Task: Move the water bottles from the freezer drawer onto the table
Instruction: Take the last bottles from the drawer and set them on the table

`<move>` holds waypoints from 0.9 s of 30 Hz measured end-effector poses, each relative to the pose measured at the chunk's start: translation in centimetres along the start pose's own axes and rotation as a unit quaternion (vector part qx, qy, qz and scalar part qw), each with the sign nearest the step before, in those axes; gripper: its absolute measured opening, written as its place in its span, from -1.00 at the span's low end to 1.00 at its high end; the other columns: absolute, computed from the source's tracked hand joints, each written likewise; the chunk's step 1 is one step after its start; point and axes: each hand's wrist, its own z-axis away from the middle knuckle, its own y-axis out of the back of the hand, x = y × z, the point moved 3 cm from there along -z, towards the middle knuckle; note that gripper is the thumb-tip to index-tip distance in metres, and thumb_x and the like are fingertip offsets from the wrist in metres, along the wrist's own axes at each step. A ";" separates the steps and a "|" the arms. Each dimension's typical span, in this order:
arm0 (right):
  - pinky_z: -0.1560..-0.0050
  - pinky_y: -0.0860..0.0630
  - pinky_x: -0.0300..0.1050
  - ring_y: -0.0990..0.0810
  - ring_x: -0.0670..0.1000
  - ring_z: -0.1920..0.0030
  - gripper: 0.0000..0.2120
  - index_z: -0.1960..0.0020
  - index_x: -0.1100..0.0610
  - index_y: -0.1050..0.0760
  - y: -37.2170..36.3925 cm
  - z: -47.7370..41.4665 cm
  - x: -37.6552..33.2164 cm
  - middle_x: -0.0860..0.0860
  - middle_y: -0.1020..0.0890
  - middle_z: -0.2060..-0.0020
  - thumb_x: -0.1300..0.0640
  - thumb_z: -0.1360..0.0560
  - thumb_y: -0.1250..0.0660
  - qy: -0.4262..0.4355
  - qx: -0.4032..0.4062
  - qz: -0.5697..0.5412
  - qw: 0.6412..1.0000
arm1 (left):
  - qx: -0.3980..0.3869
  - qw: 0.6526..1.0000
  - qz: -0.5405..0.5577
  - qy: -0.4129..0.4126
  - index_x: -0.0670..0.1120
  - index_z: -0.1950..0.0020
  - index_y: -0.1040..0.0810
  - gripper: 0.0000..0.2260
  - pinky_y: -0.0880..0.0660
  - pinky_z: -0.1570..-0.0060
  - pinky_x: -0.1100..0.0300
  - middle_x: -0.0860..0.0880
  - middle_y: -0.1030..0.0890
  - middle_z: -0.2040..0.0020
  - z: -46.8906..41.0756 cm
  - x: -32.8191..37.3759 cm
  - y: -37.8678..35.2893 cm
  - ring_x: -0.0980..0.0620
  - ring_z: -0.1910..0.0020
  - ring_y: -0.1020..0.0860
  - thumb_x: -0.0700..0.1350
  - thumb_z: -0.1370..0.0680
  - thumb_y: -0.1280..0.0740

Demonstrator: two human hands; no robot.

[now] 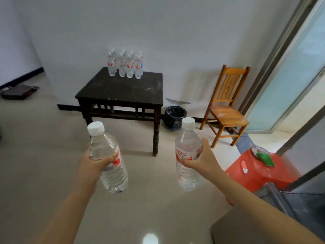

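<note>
My left hand [91, 166] grips a clear water bottle [109, 173] with a white cap and red label, tilted slightly left. A second, upright bottle of the same kind [187, 169] is held by my right hand [202, 159] around its label. Both bottles are in the air in front of me, above the tiled floor. Ahead stands a dark wooden table [123, 90] against the white wall. Several water bottles [125, 65] stand in a cluster at its back edge. The freezer drawer is not in view.
A wooden chair [226, 110] stands right of the table, with a black-lined bin [174, 117] between them. A red plastic stool [260, 169] carrying a green packet sits at my right. A grey appliance edge [281, 199] is at lower right. A dark flat object [17, 92] lies on the floor at far left.
</note>
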 end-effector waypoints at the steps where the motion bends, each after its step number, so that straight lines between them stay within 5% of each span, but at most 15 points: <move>1: 0.08 -0.45 -0.34 -0.48 -0.16 0.06 -0.33 -0.14 -0.05 -0.17 -1.6 -0.2 -0.8 -0.26 -0.41 0.08 0.13 -0.25 -0.55 0.004 -0.003 -0.002 1.000 | 0.006 1.000 0.000 -0.008 0.02 -0.05 -0.54 -0.45 -0.54 -0.02 -0.10 -0.03 -0.65 0.05 -0.1 0.4 1.7 -0.03 0.05 -0.62 -0.03 -0.08 -0.55; 4: 0.20 -0.41 -0.40 -0.47 -0.22 0.12 -0.33 -0.18 -0.03 -0.18 -7.6 -0.5 -4.3 -0.25 -0.42 0.09 0.12 -0.26 -0.55 0.022 -0.009 -0.005 1.000 | 0.029 0.999 -0.007 -0.026 0.03 -0.03 -0.54 -0.44 -0.53 -0.04 -0.11 -0.05 -0.64 0.05 -0.6 1.6 8.3 -0.05 0.05 -0.62 0.03 -0.06 -0.52; 10: -0.06 -0.52 -0.12 -0.52 -0.11 0.02 -0.30 -0.23 0.08 -0.22 -21.0 -0.9 -11.1 -0.12 -0.48 0.04 0.17 -0.25 -0.56 0.035 -0.024 -0.044 0.998 | 0.084 0.995 -0.045 -0.019 -0.04 -0.12 -0.51 -0.30 -0.55 0.01 -0.13 -0.09 -0.64 0.03 -2.6 2.4 23.3 -0.11 0.04 -0.62 0.12 -0.02 -0.53; 15: 0.01 -0.50 -0.20 -0.52 -0.12 -0.01 -0.36 -0.12 0.01 -0.23 -30.2 -1.7 -16.1 -0.13 -0.47 0.06 0.25 -0.24 -0.55 0.050 -0.056 -0.081 0.994 | 0.115 0.990 -0.083 0.008 -0.03 -0.17 -0.48 -0.24 -0.54 -0.03 -0.12 -0.08 -0.63 -0.01 -4.4 2.5 33.6 -0.10 0.02 -0.62 0.17 -0.02 -0.55; 27: -0.05 -0.45 -0.22 -0.49 -0.17 0.00 -0.35 -0.18 0.03 -0.26 -42.6 -10.9 -21.3 -0.16 -0.48 0.01 0.15 -0.23 -0.56 0.089 -0.148 -0.030 0.985 | 0.179 0.982 -0.055 0.003 -0.06 -0.05 -0.51 -0.41 -0.57 0.17 0.01 -0.11 -0.64 0.07 -12.1 2.8 44.4 0.03 0.20 -0.64 -0.08 -0.07 -0.58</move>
